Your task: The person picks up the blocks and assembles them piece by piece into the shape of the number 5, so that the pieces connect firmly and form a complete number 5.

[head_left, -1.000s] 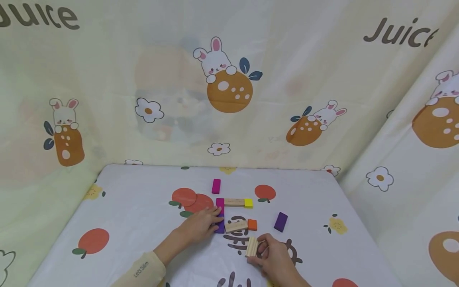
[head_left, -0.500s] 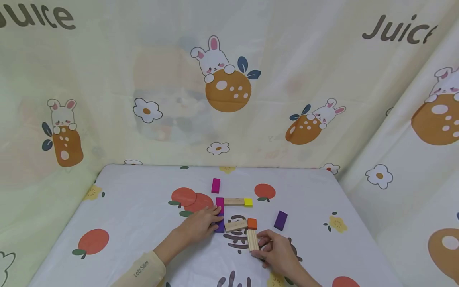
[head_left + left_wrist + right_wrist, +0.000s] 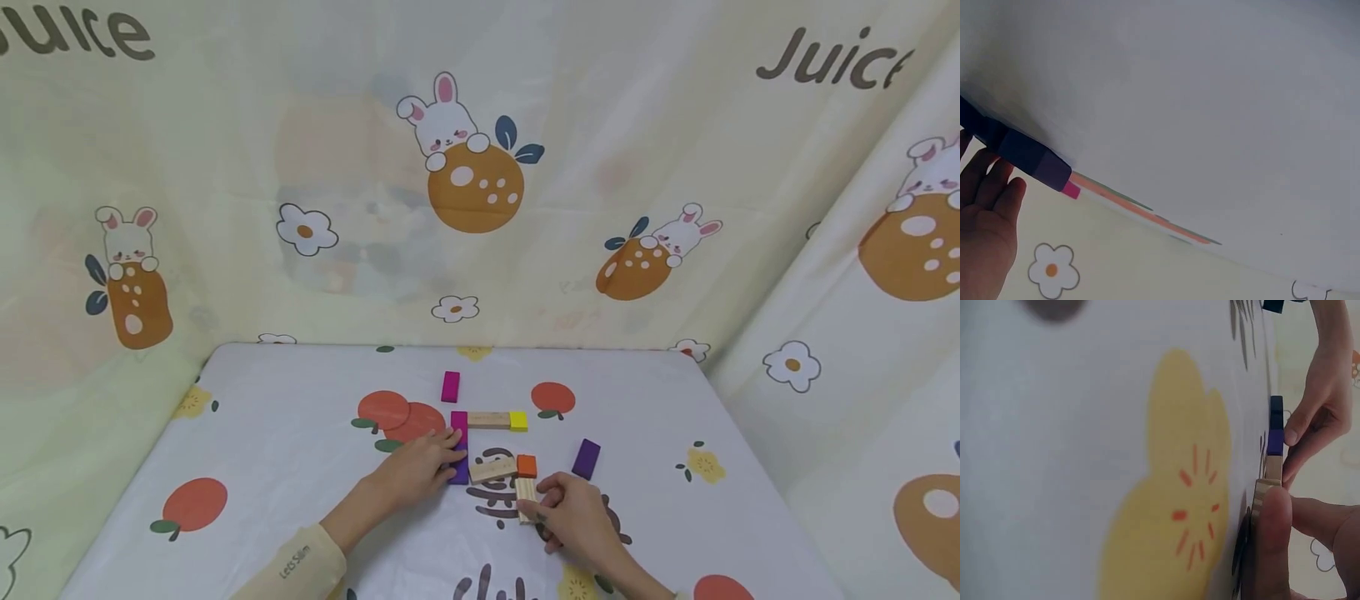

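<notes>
My left hand (image 3: 420,468) lies with its fingers across a magenta block (image 3: 459,421) and a purple block (image 3: 460,476), which form one upright line. From that line a pale wooden block (image 3: 489,421) runs right to a yellow block (image 3: 518,421). Lower down, a second wooden block (image 3: 492,471) leads to an orange block (image 3: 527,466). My right hand (image 3: 579,518) pinches a grooved wooden block (image 3: 526,489) just below the orange one. In the right wrist view, the thumb (image 3: 1274,519) covers part of this grooved block.
A loose magenta block (image 3: 451,387) lies behind the arrangement, and a dark purple block (image 3: 587,459) lies to its right. The white tablecloth (image 3: 285,417) has printed fruit and lettering. A patterned curtain (image 3: 360,275) stands along the back edge.
The grooved wooden block has moved up against the underside of the orange block, turning slightly, with my right hand. My right thumb has shifted onto its face. The left hand has stayed put.
</notes>
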Available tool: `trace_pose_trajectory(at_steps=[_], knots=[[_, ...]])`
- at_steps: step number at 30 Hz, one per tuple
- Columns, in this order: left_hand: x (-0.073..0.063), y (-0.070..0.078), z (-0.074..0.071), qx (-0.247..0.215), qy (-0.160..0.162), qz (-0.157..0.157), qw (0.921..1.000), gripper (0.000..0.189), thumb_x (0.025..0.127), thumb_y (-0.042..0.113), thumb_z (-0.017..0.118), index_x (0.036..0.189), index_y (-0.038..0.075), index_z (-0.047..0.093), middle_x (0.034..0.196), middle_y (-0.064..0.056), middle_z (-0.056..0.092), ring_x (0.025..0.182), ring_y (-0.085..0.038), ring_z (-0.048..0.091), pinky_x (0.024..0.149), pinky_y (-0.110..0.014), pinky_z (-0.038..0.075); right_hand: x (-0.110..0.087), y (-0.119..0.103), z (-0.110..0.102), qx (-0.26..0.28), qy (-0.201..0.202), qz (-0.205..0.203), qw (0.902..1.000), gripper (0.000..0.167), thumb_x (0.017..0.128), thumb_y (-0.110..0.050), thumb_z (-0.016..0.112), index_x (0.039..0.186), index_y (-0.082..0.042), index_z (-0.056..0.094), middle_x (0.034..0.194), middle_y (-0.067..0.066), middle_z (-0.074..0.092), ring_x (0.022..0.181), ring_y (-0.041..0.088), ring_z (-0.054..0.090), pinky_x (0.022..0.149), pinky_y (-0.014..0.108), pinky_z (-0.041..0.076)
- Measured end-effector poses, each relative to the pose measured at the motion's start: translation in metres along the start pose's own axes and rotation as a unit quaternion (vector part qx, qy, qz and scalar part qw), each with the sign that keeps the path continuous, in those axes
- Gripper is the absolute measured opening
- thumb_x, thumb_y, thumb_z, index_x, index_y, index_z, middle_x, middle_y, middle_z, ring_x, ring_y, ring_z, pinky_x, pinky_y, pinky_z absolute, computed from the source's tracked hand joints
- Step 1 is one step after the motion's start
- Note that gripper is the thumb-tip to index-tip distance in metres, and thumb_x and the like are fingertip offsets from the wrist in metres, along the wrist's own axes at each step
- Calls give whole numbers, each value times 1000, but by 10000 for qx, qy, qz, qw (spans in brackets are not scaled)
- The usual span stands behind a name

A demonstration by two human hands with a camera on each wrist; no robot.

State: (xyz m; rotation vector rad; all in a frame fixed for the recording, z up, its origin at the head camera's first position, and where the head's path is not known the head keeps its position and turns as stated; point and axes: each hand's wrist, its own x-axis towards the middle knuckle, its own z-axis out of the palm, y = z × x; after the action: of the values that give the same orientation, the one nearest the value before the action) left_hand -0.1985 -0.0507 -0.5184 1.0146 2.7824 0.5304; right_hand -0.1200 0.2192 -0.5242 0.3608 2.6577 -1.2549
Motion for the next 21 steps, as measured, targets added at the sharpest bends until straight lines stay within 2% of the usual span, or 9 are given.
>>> trace_pose_trajectory(at_steps=[4,8,11,17,21], knots=[[0,0,0,-10,13,17,10000,38,101,18,72,138,9,71,159,-15,55,152,-36,49,120,-54,47,2,1,-2,15,-89,146,9999,45,83,-36,91,107,-4,71,76,2,69,46,12,66,45,27,56],[0,-1,0,-40,16,-16,10000,38,101,18,71,138,9,71,160,-15,55,152,-37,49,120,-54,47,4,0,2,0,-105,213,9997,55,77,-44,94,109,-6,70,78,2,68,46,12,64,45,25,53],[0,-1,0,-44,23,-24,10000,38,101,18,72,138,9,71,160,-15,54,152,-38,49,120,-55,47,3,-3,4,-5,-145,159,9998,58,76,-43,95,111,-6,68,79,2,68,45,12,64,44,25,53],[0,1,0,-25,31,-23,10000,38,100,18,73,138,10,71,159,-15,56,152,-37,50,119,-54,48,2,-4,0,63,-217,189,9996,51,79,-36,94,110,-4,67,78,4,68,45,14,65,45,27,56],[-1,1,-1,-66,20,-46,10000,38,101,18,71,138,9,71,160,-15,54,153,-37,49,120,-54,46,3,-4,4,-129,-149,62,9998,57,78,-44,93,110,-5,67,79,2,67,43,12,63,45,25,52]])
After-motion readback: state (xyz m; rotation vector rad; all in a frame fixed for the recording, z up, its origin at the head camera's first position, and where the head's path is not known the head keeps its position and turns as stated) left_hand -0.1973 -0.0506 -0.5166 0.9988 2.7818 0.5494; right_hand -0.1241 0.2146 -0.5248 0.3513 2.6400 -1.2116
